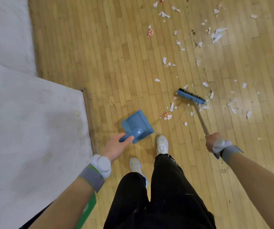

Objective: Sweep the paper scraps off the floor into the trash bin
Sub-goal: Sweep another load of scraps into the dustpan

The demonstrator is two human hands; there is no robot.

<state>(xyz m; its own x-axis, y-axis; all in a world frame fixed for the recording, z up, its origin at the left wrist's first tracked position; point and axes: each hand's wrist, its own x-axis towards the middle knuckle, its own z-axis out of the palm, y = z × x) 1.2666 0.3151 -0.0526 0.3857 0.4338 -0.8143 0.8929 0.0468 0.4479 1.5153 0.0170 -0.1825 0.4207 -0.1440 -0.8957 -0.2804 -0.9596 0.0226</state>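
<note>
My left hand [116, 147] grips the handle of a blue dustpan [137, 125], held just above the wooden floor in front of my feet. My right hand [213, 141] is closed around the wooden stick of a broom, whose blue head with black bristles [190, 96] rests on the floor ahead to the right. White and red-printed paper scraps [215, 35] lie scattered across the floor from the broom head to the far right; a few small scraps [167, 116] lie between broom and dustpan. No trash bin is in view.
A white wall or block [25, 121] with a wooden baseboard fills the left side, its corner jutting out near the dustpan. My white shoes [162, 143] and black trousers are at the bottom centre. The wooden floor [100, 55] stretches ahead.
</note>
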